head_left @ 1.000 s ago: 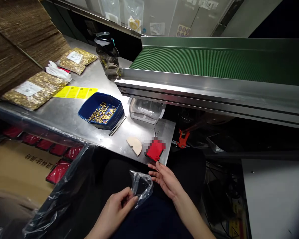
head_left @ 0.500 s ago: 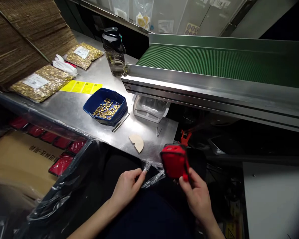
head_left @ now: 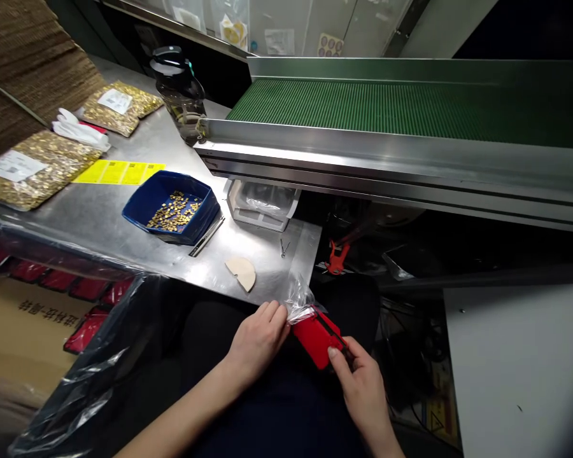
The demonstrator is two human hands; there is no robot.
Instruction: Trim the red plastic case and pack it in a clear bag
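My right hand [head_left: 358, 375] is closed on a small red pouch [head_left: 318, 337] with black trim, held over my lap. Its upper end sits in the mouth of a small clear plastic bag [head_left: 298, 299]. My left hand [head_left: 260, 337] pinches that bag at its opening, right beside the pouch. Both hands are just below the front edge of the steel table [head_left: 124, 216].
On the table are a blue tray of small gold parts [head_left: 172, 207], a beige half-disc [head_left: 241, 272], a white bin [head_left: 260, 203], yellow labels [head_left: 119, 172], bags of gold parts [head_left: 28, 168] and a dark bottle [head_left: 179, 92]. A green conveyor [head_left: 386, 108] runs behind. A box of red pouches [head_left: 81, 305] is at left.
My right hand took the red pouch off the table edge and brought it down to my lap. My left hand moved the clear bag up to meet it, and the pouch end now enters the bag.
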